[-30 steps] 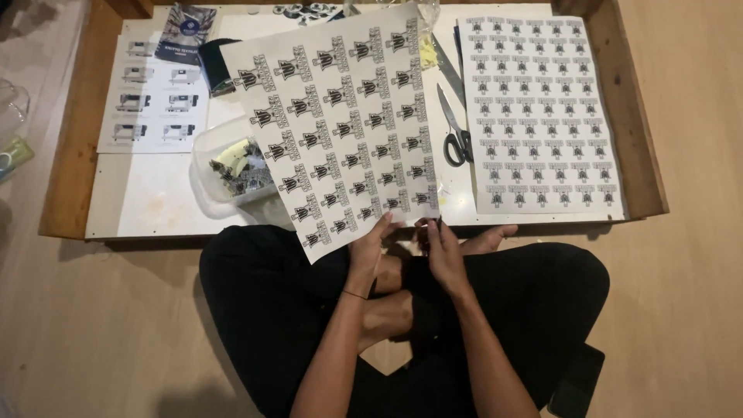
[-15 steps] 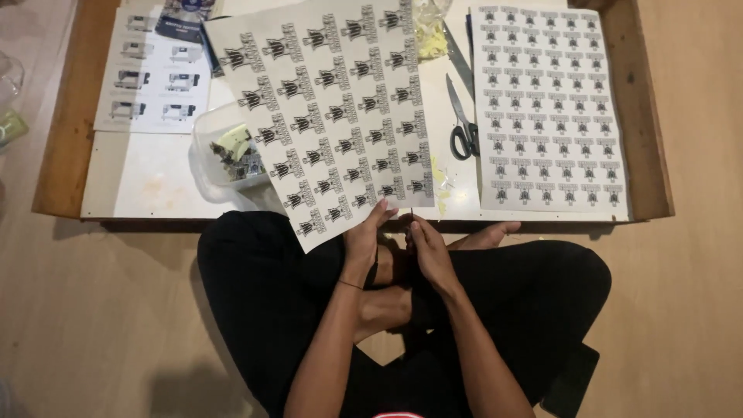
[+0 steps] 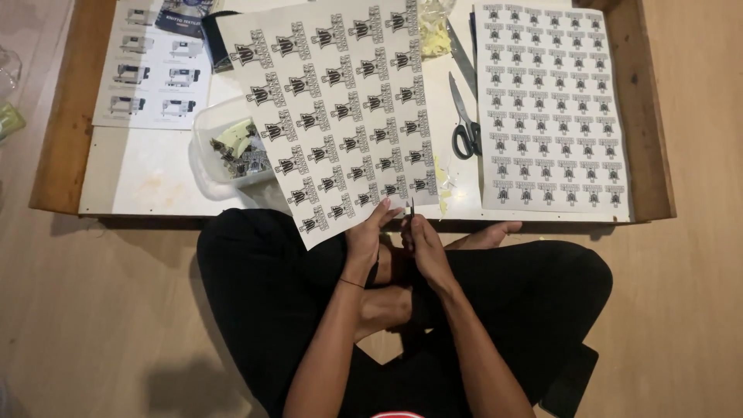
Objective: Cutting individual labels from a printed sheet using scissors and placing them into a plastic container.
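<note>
At the table's near edge, both hands meet over the lap, the person sitting cross-legged on the floor. Versus half a second ago: the printed sheet (image 3: 340, 101) has swung slightly, its lower right corner now sitting nearer the hands, and a thin dark blade tip (image 3: 412, 207) now shows upright between the hands, where before it was not clearly visible. One second ago the hands sat a little further right and the sheet lay more tilted. Left hand (image 3: 370, 236): palm toward the body, fingers raised and pinching the sheet's bottom edge near the corner; grip narrow, closed on the paper. Right hand (image 3: 424, 246): fist-like, fingers curled around a small cutting tool whose handle is hidden; only the tip shows, just beside the sheet's corner; whether tip and paper touch cannot be told. Both forearms converge from below, elbows out. The sheet lies mostly on the table (image 3: 155, 174), overhanging the near edge toward the lap and partly covering a clear tub (image 3: 224, 147) of scraps. Scissors (image 3: 464, 124) lie on the table right of the sheet, untouched, between it and a second sheet (image 3: 553, 108) of smaller prints lying flat at far right.
</note>
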